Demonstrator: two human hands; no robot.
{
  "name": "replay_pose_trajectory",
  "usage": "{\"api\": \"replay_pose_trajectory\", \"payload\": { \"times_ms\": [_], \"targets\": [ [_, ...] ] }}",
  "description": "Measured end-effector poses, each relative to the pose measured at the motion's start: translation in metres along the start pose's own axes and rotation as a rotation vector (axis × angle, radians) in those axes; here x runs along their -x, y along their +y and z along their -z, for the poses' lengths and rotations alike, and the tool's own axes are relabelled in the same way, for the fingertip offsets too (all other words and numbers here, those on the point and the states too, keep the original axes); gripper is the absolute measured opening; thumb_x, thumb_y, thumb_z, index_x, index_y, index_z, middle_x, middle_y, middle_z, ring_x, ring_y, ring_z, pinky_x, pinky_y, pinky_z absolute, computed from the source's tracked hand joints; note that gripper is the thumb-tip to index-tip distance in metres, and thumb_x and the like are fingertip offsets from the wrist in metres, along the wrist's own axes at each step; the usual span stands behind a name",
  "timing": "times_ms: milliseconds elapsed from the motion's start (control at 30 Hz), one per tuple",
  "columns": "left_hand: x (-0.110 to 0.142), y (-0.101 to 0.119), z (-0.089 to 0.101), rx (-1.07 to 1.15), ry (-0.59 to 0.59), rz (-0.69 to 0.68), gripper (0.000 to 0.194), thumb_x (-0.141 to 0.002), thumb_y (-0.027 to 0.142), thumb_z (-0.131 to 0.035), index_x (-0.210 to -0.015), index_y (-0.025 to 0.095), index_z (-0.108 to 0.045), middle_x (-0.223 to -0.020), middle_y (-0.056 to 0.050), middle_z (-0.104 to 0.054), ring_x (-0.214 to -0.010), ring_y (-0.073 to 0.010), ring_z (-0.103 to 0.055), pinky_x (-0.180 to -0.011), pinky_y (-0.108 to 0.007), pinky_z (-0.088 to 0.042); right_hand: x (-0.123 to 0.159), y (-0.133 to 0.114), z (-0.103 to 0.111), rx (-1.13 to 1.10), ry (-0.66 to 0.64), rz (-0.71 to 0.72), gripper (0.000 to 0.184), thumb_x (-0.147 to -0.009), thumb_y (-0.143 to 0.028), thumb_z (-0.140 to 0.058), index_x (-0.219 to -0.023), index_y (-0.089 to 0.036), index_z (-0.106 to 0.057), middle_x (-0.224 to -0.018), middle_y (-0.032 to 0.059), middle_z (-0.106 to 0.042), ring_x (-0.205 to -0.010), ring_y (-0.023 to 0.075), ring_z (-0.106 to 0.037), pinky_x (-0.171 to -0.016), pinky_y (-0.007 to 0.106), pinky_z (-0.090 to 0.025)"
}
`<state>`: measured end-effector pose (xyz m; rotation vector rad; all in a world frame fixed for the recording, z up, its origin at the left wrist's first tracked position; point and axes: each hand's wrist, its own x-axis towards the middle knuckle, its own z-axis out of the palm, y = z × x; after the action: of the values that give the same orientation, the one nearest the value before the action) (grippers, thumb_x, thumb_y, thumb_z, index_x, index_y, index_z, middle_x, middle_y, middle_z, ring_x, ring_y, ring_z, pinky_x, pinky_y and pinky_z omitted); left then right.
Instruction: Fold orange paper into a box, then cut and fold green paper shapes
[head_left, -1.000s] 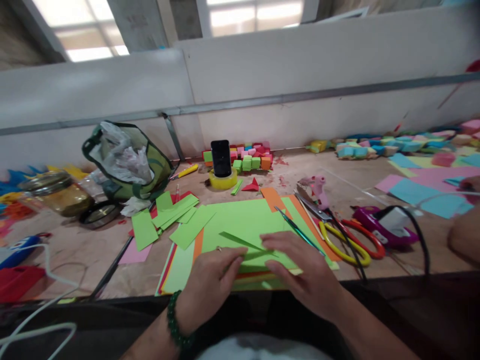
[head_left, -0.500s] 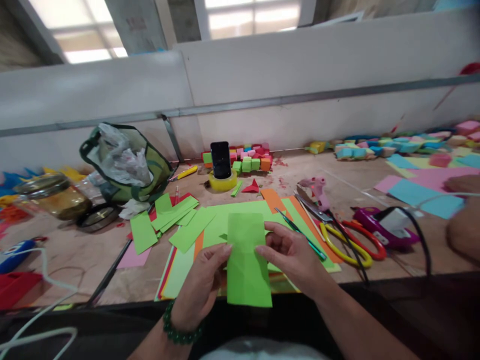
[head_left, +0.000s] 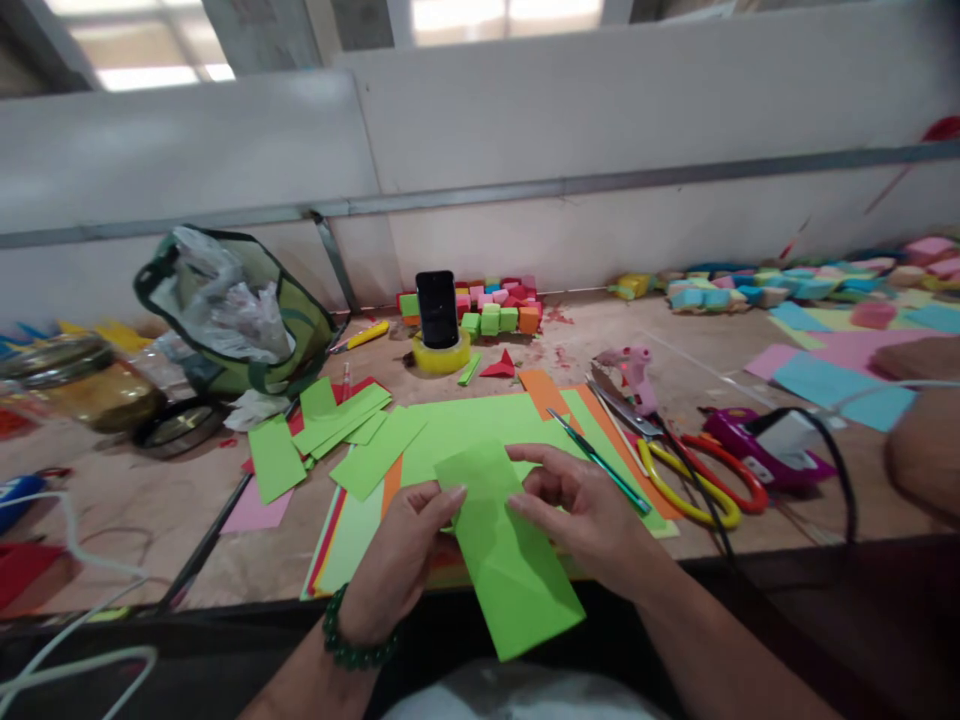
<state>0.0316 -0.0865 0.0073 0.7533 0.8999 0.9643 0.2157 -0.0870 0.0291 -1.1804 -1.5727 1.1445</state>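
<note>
Gently, the left hand [head_left: 401, 550] pinches one edge of a creased green paper rectangle [head_left: 517, 570], while the right hand [head_left: 577, 505] grips the opposite edge, thumb on top. The paper tilts over the table's near edge, partly above a stack of coloured sheets [head_left: 450, 425]. Loose green pieces [head_left: 276, 460] lie left; scissors [head_left: 628, 412] and a pink glue gun [head_left: 639, 378] lie right. Beyond, a phone [head_left: 437, 308] stands upright at a yellow tape roll [head_left: 442, 358].

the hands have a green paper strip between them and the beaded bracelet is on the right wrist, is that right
Not quite: the beaded bracelet is on the left wrist, not the right, as the head view shows. The green paper strip is between the left hand and right hand.
</note>
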Motion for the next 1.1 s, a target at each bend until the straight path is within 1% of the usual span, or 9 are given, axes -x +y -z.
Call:
{"api": "replay_pose_trajectory", "payload": {
  "times_ms": [67,167,300,400,533,733,900,1000,1100],
  "targets": [
    [-0.002,-0.002,0.002,-0.032,0.001,0.001,0.030,-0.070,0.038,-0.076,-0.062,0.011,-0.067,-0.058,-0.002,-0.066,-0.052,-0.0120,-0.059,-0.055,-0.021,-0.050,0.000,0.000,0.000,0.016,-0.039,-0.016,0.030,-0.079,-0.028,-0.063,-0.105,-0.015,-0.058,-0.058,-0.0066,-0.050,-0.052,0.0076,-0.043,-0.048,0.019,-0.034],
    [-0.003,-0.006,0.003,-0.095,-0.024,-0.025,0.030,-0.071,0.038,-0.075,-0.065,0.010,-0.070,-0.059,-0.003,-0.068,-0.054,-0.0129,-0.061,-0.059,-0.023,-0.052,-0.003,0.002,-0.002,-0.035,-0.008,-0.070,0.026,-0.076,-0.034,-0.068,-0.091,-0.017,-0.056,-0.052,-0.0089,-0.046,-0.046,0.0061,-0.037,-0.042,0.018,-0.028],
    [-0.004,-0.010,0.002,-0.166,-0.045,-0.062,0.029,-0.072,0.037,-0.075,-0.063,0.009,-0.070,-0.061,-0.004,-0.070,-0.055,-0.0119,-0.061,-0.055,-0.020,-0.050,-0.008,0.004,-0.004,-0.129,0.106,-0.096,0.035,-0.067,-0.037,-0.075,-0.089,-0.017,-0.056,-0.056,-0.0059,-0.057,-0.046,0.0067,-0.042,-0.042,0.018,-0.030],
    [-0.004,-0.009,0.001,-0.160,-0.055,-0.046,0.028,-0.072,0.038,-0.074,-0.068,0.010,-0.072,-0.062,-0.004,-0.070,-0.055,-0.0124,-0.061,-0.056,-0.021,-0.050,-0.009,0.004,-0.004,-0.119,0.115,-0.087,0.032,-0.068,-0.035,-0.074,-0.089,-0.017,-0.057,-0.058,-0.0042,-0.060,-0.047,0.0072,-0.044,-0.042,0.018,-0.031],
    [-0.004,-0.005,0.002,-0.136,-0.081,-0.037,0.028,-0.075,0.038,-0.072,-0.080,0.011,-0.074,-0.067,-0.004,-0.070,-0.058,-0.0132,-0.062,-0.063,-0.025,-0.053,-0.006,0.005,-0.002,-0.063,0.085,-0.082,0.027,-0.074,-0.034,-0.069,-0.092,-0.017,-0.059,-0.058,-0.0040,-0.060,-0.047,0.0078,-0.046,-0.042,0.019,-0.033],
    [-0.006,-0.003,0.001,-0.105,-0.103,-0.067,0.019,-0.073,0.032,-0.075,-0.079,0.013,-0.074,-0.069,-0.003,-0.071,-0.064,-0.0119,-0.063,-0.065,-0.020,-0.051,-0.003,0.002,-0.002,0.024,0.096,-0.058,0.025,-0.077,-0.031,-0.064,-0.098,-0.016,-0.062,-0.057,-0.0034,-0.060,-0.047,0.0090,-0.047,-0.042,0.020,-0.035],
    [-0.007,-0.003,0.001,-0.088,-0.062,-0.033,0.021,-0.069,0.030,-0.078,-0.081,0.013,-0.074,-0.071,-0.003,-0.071,-0.066,-0.0132,-0.064,-0.066,-0.022,-0.052,-0.002,0.001,-0.002,0.121,0.125,0.003,0.029,-0.078,-0.028,-0.063,-0.105,-0.015,-0.064,-0.059,-0.0022,-0.063,-0.049,0.0102,-0.052,-0.043,0.020,-0.039],
    [-0.010,-0.005,0.004,-0.103,-0.036,-0.060,0.020,-0.067,0.028,-0.080,-0.077,0.013,-0.072,-0.072,-0.003,-0.071,-0.065,-0.0122,-0.063,-0.064,-0.021,-0.051,0.000,0.003,-0.002,0.182,0.138,0.052,0.033,-0.081,-0.027,-0.061,-0.112,-0.015,-0.062,-0.061,-0.0022,-0.064,-0.050,0.0104,-0.052,-0.044,0.020,-0.040],
    [-0.013,-0.006,0.006,-0.134,-0.014,-0.144,0.020,-0.067,0.028,-0.080,-0.068,0.012,-0.068,-0.063,0.001,-0.067,-0.056,-0.0077,-0.057,-0.056,-0.016,-0.047,0.002,0.006,-0.004,0.230,0.165,0.114,0.037,-0.083,-0.026,-0.060,-0.118,-0.014,-0.059,-0.062,-0.0027,-0.064,-0.050,0.0100,-0.052,-0.045,0.020,-0.042]
  ]
}}
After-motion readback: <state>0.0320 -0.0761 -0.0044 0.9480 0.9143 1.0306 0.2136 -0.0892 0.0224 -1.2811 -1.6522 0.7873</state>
